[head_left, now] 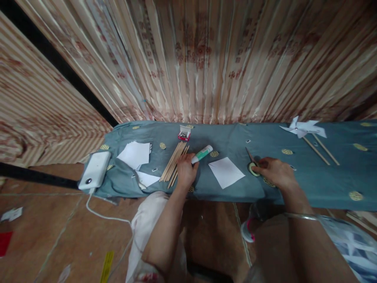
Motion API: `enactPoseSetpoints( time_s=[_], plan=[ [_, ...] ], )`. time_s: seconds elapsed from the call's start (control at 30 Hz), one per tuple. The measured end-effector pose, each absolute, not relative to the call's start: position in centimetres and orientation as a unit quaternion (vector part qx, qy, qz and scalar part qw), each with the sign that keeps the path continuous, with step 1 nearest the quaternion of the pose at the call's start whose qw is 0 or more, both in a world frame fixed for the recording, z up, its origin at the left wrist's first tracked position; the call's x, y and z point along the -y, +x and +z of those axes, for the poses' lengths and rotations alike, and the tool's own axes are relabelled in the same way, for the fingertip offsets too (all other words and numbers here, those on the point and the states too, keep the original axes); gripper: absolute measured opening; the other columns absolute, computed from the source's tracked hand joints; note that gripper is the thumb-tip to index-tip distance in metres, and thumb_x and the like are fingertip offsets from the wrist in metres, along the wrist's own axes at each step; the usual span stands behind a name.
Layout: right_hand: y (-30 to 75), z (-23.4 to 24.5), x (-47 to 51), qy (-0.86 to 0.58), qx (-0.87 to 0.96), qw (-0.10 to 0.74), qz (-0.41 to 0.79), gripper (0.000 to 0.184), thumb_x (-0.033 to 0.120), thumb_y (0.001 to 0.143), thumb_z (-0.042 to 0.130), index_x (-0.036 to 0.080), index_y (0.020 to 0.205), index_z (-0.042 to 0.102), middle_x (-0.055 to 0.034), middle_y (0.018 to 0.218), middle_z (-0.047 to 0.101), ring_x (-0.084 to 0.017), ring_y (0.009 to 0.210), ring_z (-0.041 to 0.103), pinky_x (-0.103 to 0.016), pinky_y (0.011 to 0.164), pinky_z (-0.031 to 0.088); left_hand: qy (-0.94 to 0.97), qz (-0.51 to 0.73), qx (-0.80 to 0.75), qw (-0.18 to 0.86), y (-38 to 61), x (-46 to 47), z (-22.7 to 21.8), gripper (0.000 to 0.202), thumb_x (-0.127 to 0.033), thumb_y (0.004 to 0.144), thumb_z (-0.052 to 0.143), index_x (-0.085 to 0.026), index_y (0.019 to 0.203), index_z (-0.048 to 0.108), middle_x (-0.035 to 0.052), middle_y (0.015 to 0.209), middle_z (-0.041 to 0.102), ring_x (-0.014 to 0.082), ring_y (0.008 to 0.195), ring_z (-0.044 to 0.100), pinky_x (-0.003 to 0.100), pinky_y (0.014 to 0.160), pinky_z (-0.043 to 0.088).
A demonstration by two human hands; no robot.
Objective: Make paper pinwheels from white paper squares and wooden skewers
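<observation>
My left hand [186,169] rests on the blue cloth with its fingers curled round the near end of a green and white glue stick [202,153], right beside a bundle of thin wooden sticks [174,160]. My right hand [273,172] lies to the right, fingers closed over a small roll of tape [252,168], with a dark thin tool [249,154] lying just beyond it; whether the hand touches that tool I cannot tell. A white paper square [226,171] lies between the two hands.
A stack of white paper squares [134,154] and a white power bank [95,170] with its cable sit at the left. A small red box of pins [184,135] stands near the curtain. Finished paper pinwheels [304,129] on sticks lie at the far right.
</observation>
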State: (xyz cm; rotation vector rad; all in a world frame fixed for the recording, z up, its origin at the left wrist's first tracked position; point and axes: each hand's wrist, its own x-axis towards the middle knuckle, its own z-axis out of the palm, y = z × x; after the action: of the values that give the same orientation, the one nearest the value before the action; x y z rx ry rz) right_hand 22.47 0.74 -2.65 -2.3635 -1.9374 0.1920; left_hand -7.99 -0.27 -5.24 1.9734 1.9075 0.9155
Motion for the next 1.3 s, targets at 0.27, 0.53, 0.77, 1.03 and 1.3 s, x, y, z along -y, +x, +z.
enactPoseSetpoints(
  time_s=[0.27,0.53,0.77,1.03,1.3],
  plan=[
    [22.7,-3.1,-0.3,-0.758,0.648,0.055,0.058,0.036,0.051,0.077,0.058,0.02,0.089,0.072,-0.0108,0.084,0.074,-0.029,0.077,0.068,-0.033,0.059,0.043,0.666,0.338,-0.652,0.133,-7.9,0.8,-5.0,0.025,-0.018,0.082,0.056,-0.014,0.106,0.064,0.0133,0.104,0.066,0.0275,0.103,0.058,0.04,0.094,0.045],
    [20.6,-1.6,0.5,-0.762,0.643,0.074,-0.011,0.04,0.044,0.087,0.048,0.012,0.102,0.068,-0.0212,0.088,0.071,-0.034,0.083,0.067,-0.039,0.066,0.045,0.624,0.388,-0.653,0.183,-7.9,1.2,-4.8,0.023,-0.019,0.078,0.059,-0.016,0.1,0.065,0.0078,0.092,0.065,0.0197,0.079,0.061,0.031,0.077,0.048],
    [16.0,-1.1,1.2,-0.679,0.673,0.286,0.063,0.038,0.04,0.089,0.043,0.014,0.104,0.067,-0.0157,0.102,0.071,-0.028,0.093,0.065,-0.038,0.083,0.046,0.521,0.496,-0.632,0.288,-8.3,1.0,-4.1,0.023,-0.026,0.073,0.064,-0.015,0.093,0.068,0.0033,0.077,0.065,0.0148,0.065,0.057,0.026,0.064,0.045],
    [10.7,-1.1,1.7,-0.48,0.44,0.46,0.604,0.045,0.05,0.064,0.074,0.019,0.096,0.067,-0.0063,0.093,0.073,-0.019,0.081,0.067,-0.028,0.069,0.05,0.259,0.55,-0.435,0.664,-5.6,2.6,-2.1,0.042,-0.038,0.048,0.087,-0.012,0.076,0.069,0.0024,0.072,0.068,0.0107,0.063,0.062,0.025,0.068,0.052],
    [10.2,-0.6,1.8,-0.402,0.327,0.495,0.698,0.03,0.042,0.058,0.085,0.019,0.073,0.071,-0.0001,0.073,0.071,-0.014,0.069,0.063,-0.026,0.068,0.05,0.256,0.474,-0.412,0.735,-4.4,3.4,-1.6,0.046,-0.039,0.045,0.09,-0.011,0.078,0.075,0.0051,0.073,0.072,0.0087,0.061,0.061,0.022,0.067,0.051]
  ],
)
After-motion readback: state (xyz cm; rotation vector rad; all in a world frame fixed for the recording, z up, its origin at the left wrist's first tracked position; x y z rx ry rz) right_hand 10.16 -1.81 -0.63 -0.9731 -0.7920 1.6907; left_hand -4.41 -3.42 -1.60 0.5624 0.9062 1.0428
